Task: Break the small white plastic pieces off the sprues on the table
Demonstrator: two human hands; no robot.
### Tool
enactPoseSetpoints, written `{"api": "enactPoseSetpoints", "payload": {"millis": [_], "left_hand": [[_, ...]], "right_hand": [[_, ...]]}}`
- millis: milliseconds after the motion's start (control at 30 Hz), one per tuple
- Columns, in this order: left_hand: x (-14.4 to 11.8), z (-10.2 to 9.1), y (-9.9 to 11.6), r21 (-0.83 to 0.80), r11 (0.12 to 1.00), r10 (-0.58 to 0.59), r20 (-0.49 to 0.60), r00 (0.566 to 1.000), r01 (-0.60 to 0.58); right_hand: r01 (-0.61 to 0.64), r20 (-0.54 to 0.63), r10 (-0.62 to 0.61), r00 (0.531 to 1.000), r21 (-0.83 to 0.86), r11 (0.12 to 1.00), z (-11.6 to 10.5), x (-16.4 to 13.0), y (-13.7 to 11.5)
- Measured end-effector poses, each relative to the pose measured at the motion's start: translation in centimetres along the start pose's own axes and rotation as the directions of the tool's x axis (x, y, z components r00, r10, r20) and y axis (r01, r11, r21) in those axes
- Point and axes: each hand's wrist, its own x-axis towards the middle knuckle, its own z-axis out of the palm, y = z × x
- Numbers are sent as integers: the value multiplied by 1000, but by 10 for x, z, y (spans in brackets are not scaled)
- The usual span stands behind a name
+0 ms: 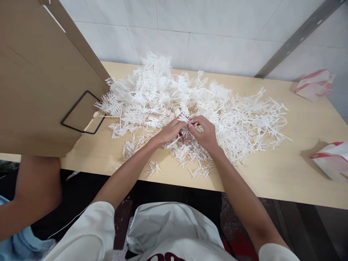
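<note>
A wide heap of white, branching plastic sprigs [160, 87] lies across the middle of the table. My left hand [174, 129] is at the near side of the heap, its fingers closed around a small bunch of white sprigs [183, 116]. Against it, my right hand [204, 133] pinches at the same bunch, thumb and forefinger meeting near the left fingertips. Several loose sprigs [199, 170] lie on the wood below my hands. The exact grip between the fingers is partly hidden.
A large cardboard box [40, 79] stands on the left, with a black rectangular outline on its side. Two red-and-white paper packets [315, 85] sit at the right of the table [288, 170]. A tiled wall [217, 32] rises behind. Another person's arm [38, 181] is at lower left.
</note>
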Motion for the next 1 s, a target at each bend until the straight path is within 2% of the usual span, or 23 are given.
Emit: {"api": "enactPoseSetpoints", "payload": {"millis": [100, 267, 333, 433, 533, 600, 700, 767, 833, 1000], "left_hand": [[1, 3, 1, -7, 1000, 19, 47, 999, -19], [-1, 6, 4, 135, 987, 85, 20, 996, -87], [-3, 5, 6, 282, 949, 142, 8, 990, -138], [-4, 3, 8, 526, 830, 233, -23, 972, -186], [-4, 1, 7, 596, 783, 256, -45, 966, -179], [-3, 1, 7, 516, 841, 238, -79, 968, -164], [-2, 4, 7, 166, 980, 119, -72, 990, -105], [-2, 5, 9, -58, 997, 42, -32, 999, -44], [-4, 6, 11, -162, 987, 8, -21, 1000, -11], [-8, 6, 17, -205, 976, -67, 49, 997, 76]], "right_hand": [[51, -116, -64, 991, -111, 992, 2, -2, -1], [123, -192, -172, 966, -245, 962, 4, -2, -5], [104, -186, -168, 968, -312, 944, 4, -2, -6], [82, -132, -137, 982, -358, 930, 4, -4, -8], [57, -109, -94, 990, -302, 952, 1, -6, -9], [8, -135, -38, 990, -217, 976, -1, -5, -9], [-75, -191, 50, 980, -123, 990, -3, -2, -8], [-113, -223, 92, 970, -80, 990, -4, 1, -7], [-135, -218, 132, 967, 3, 991, -5, 2, -7], [-201, 69, 190, 979, 245, 948, -6, 4, -11]]}}
